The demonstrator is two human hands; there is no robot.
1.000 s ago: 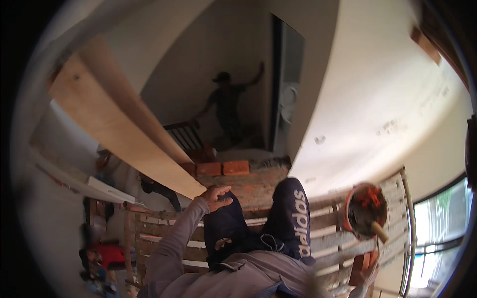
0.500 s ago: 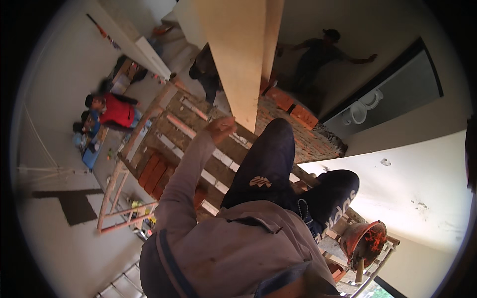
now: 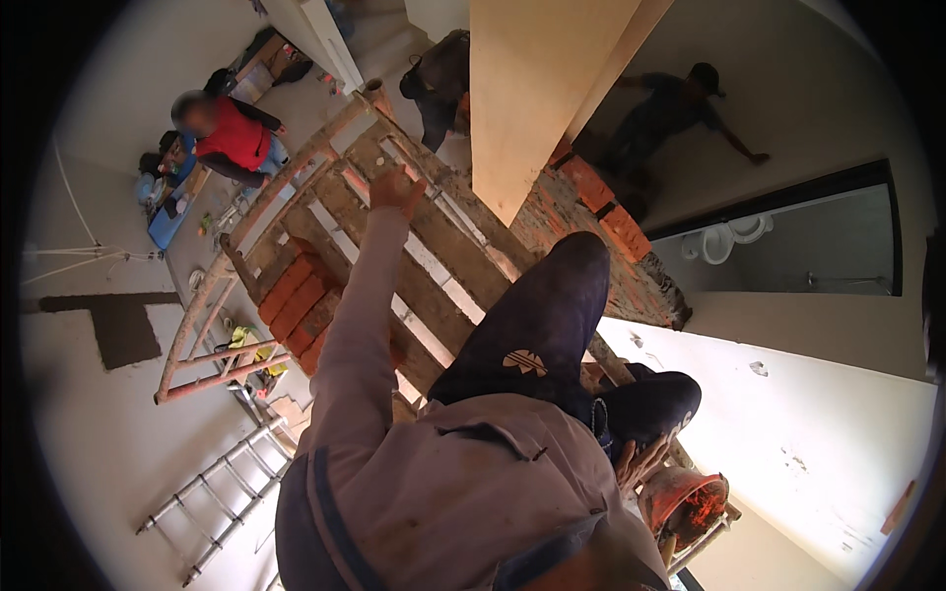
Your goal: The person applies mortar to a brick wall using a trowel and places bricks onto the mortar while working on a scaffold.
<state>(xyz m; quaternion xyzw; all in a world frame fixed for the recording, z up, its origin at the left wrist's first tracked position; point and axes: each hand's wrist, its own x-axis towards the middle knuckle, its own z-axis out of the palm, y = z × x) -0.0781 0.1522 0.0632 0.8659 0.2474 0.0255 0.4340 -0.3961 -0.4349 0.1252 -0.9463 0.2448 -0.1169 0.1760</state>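
My left arm reaches forward over the plank platform (image 3: pixel 434 256) of a scaffold. At its end my left hand (image 3: pixel 396 191) is above the boards near the far rail, its fingers apart and nothing visible in them. My right hand (image 3: pixel 642 461) rests low beside my bent right leg, fingers spread, close to a bucket (image 3: pixel 662 492) with orange-red residue inside. A wooden handle stands at the bucket's near side. Stacked red bricks (image 3: pixel 296 305) lie on the platform left of my left forearm.
A pale wooden board (image 3: pixel 542 89) hangs down ahead, beside a brick wall top (image 3: pixel 591 251). Metal rails (image 3: pixel 197 335) edge the scaffold at left. A person in a red vest (image 3: pixel 235 133) and two other people are beyond. A ladder (image 3: pixel 217 497) is at lower left.
My left hand has moved forward and left, farther over the planks. My right hand has come into view by the bucket. The whole view has shifted, and the people have changed posture slightly.
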